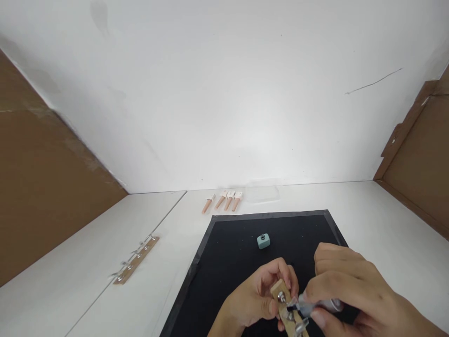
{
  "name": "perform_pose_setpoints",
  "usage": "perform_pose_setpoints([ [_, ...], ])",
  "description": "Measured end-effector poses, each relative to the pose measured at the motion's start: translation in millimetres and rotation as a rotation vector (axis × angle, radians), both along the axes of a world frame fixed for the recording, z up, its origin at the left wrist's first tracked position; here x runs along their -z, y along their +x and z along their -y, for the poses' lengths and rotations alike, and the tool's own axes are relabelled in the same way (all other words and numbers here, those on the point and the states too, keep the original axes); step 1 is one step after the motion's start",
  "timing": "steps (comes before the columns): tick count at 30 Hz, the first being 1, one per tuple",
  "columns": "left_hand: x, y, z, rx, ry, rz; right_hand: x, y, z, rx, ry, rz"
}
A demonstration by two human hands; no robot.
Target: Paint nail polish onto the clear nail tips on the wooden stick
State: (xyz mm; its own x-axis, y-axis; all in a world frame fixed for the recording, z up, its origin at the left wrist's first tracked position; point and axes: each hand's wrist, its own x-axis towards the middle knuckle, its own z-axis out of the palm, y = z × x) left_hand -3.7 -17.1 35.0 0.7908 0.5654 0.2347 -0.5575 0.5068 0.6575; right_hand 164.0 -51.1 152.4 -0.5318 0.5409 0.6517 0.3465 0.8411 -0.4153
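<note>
Your left hand (257, 295) holds strip (282, 306), right hand (354, 283) brush (317, 307); bottle (263, 241) toward far edge of mat (224, 255) is open, brushing seems unfinished.

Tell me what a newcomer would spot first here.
Likely the busy hands at lower right: the left grip holds a wooden strip with metal fittings, and the right grip brings a silvery-grey item up against it. Next, the small teal container beyond them on the black mat. Then a similar strip on the white table at far left.
</note>
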Motion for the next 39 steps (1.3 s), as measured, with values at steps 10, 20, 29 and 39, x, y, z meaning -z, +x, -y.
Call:
perform_pose_setpoints([
  [10, 0.7, 0, -2, -0.004, -0.021, 0.006, 0.1, 0, 1, 0.009, 0.038, 0.024],
  [20, 3.8, 1, -1, -0.018, -0.019, -0.027, 5.5, -1, 1, 0.033, 0.049, 0.017],
  [29, 2.9, 1, -3, -0.008, -0.042, 0.003, 8.9, 0, -1, 0.005, 0.086, 0.066],
  [39, 2.3, 1, -3, -0.012, -0.033, -0.008, 10.7, 2, 1, -0.02, 0.097, 0.066],
])
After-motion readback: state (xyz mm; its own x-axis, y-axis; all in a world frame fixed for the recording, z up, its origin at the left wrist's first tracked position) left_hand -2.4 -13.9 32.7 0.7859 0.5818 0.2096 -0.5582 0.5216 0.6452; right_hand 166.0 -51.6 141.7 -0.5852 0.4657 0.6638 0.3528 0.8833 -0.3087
